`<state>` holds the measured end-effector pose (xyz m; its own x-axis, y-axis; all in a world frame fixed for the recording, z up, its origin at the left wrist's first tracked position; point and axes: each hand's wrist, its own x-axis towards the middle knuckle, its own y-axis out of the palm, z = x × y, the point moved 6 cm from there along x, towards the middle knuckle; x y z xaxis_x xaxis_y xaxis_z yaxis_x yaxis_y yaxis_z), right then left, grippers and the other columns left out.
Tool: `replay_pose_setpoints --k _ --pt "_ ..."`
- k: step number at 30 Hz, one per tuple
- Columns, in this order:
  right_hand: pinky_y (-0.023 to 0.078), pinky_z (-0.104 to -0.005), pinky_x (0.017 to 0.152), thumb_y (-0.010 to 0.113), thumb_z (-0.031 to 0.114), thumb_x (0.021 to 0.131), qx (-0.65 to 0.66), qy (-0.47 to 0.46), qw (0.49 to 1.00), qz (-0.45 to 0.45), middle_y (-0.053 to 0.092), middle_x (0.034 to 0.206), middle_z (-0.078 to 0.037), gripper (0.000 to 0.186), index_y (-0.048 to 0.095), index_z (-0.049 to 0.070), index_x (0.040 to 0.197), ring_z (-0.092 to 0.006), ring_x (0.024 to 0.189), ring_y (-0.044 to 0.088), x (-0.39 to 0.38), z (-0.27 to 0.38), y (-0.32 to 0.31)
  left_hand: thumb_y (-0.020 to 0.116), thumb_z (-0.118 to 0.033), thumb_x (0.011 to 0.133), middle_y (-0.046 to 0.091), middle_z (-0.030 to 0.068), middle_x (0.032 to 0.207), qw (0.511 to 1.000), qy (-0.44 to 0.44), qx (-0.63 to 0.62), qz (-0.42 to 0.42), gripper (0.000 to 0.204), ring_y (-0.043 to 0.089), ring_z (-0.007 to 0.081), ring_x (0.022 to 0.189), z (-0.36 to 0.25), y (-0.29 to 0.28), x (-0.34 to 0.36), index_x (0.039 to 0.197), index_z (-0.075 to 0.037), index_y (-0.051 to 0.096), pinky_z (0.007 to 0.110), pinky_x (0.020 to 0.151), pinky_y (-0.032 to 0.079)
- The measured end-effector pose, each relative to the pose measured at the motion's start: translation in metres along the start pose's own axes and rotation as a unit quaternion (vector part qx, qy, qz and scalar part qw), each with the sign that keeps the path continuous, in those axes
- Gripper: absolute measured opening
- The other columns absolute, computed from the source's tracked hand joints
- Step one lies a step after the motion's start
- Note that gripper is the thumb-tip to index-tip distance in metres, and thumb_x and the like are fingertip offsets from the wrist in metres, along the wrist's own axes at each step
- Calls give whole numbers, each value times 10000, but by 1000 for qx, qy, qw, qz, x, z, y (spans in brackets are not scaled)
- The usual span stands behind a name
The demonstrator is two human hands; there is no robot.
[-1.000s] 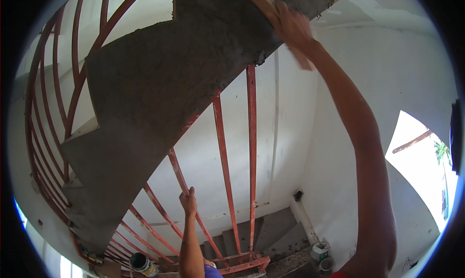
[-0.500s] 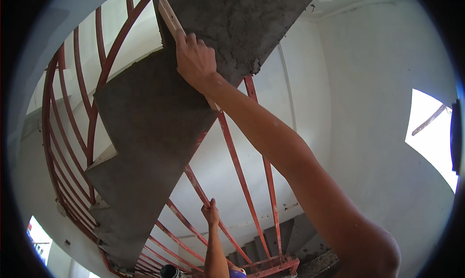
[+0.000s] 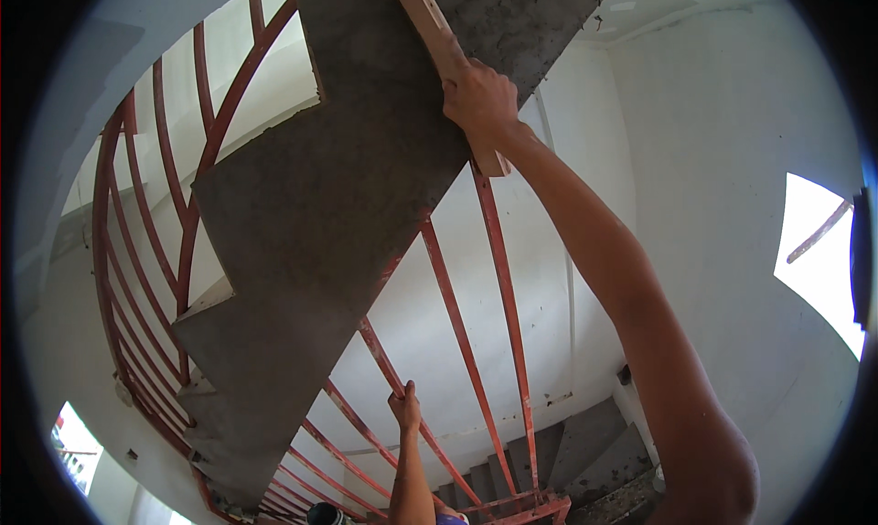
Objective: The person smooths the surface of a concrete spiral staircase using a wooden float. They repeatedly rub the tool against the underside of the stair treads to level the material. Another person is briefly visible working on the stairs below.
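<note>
My right hand (image 3: pixel 482 104) is closed around a long, narrow wooden float (image 3: pixel 428 19), seen nearly edge-on and slanting from upper left to lower right. The float lies against wet grey mortar (image 3: pixel 512 13) on the upper part of the staircase side (image 3: pixel 283 196), near its right edge. Behind my hand, a lower end of the float juts past that edge. Lower down, my left hand (image 3: pixel 406 407) grips a red metal baluster (image 3: pixel 381 358), its fingers wrapped round the bar.
More red balusters (image 3: pixel 462 315) run down the right of the staircase side. A curved red railing (image 3: pixel 108 214) bounds the left, beside the stepped edge. Grey steps (image 3: pixel 585 443) lie below. A dark bucket (image 3: pixel 322 514) shows at the bottom edge. White walls (image 3: pixel 713 123) surround the stairwell.
My right hand has swept the float rightward across the mortar, from near the left edge toward the right edge. The mortar left of it looks smoother. My left hand keeps its grip.
</note>
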<state>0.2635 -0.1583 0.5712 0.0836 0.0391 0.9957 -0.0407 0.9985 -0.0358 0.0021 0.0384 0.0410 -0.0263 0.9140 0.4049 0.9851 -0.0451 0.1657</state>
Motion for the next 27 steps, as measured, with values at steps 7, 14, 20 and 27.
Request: replay_pose_setpoints --k 7,14,20,27 --pt "501 -475 712 555 222 762 -54 115 992 -19 636 933 -197 742 208 125 1410 -383 826 627 52 -61 -35 596 -176 844 361 -50 495 999 33 6 -18 298 334 67 408 4 -12 -2 609 -72 444 262 389 252" --pt "500 -470 716 556 184 742 -131 116 982 -68 640 904 -206 773 189 95 1417 -385 814 631 107 -136 -57 591 -174 838 370 -45 492 998 53 14 -19 333 338 73 410 3 0 0 564 -75 430 270 397 259" --pt "509 -479 650 572 155 745 -82 -129 987 -41 636 829 -188 751 217 96 1403 -395 747 629 54 -56 -11 598 -177 826 365 -47 458 999 11 35 -37 343 341 79 397 9 -15 2 544 -84 426 277 397 261" --pt "506 -481 645 572 149 751 -94 35 990 -101 631 830 -206 724 249 102 1397 -398 750 626 102 -134 -50 600 -173 824 353 -48 473 999 37 1 -27 342 334 75 406 4 -1 2 554 -84 411 276 393 256"
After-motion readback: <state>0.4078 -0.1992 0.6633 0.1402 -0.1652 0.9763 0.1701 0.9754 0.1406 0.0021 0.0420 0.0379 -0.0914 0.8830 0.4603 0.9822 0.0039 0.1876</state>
